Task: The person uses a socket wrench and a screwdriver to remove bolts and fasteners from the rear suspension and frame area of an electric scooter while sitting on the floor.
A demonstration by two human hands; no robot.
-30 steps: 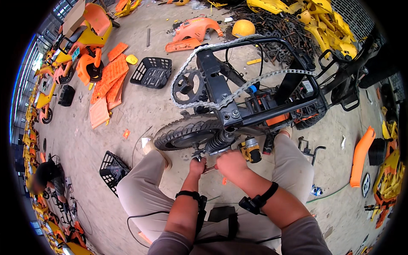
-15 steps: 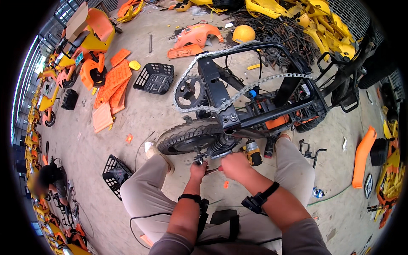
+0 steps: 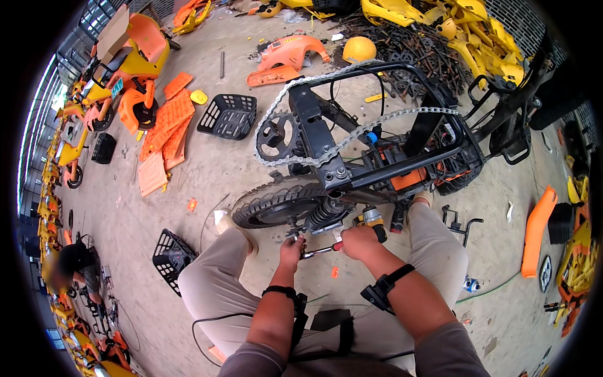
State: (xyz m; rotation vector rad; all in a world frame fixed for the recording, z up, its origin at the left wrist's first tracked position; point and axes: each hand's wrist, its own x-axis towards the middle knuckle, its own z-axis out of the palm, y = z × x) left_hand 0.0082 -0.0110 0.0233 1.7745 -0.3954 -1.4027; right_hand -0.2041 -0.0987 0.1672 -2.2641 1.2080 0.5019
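A black bike frame [image 3: 377,157] lies upturned in front of me, its chain [image 3: 352,135] looped over a chainring [image 3: 276,135]. A small black tyre [image 3: 270,204] sits at its near end beside a coil spring [image 3: 323,217]. My right hand [image 3: 359,242] grips the red-tipped handle of a metal wrench [image 3: 319,251]. My left hand [image 3: 292,248] pinches the wrench's head at the wheel axle just below the tyre. A yellow and black power tool [image 3: 372,220] lies on the ground by my right hand.
Black baskets [image 3: 229,116] [image 3: 171,256] lie on the concrete, with orange panels [image 3: 166,122] to the left and an orange cover [image 3: 289,56] behind. Yellow parts and scrap metal [image 3: 440,38] pile up at the back right. Another person [image 3: 72,261] crouches at far left among small bikes.
My view has shifted slightly. Both hands stay at the axle; the right hand with the wrench handle has moved a little.
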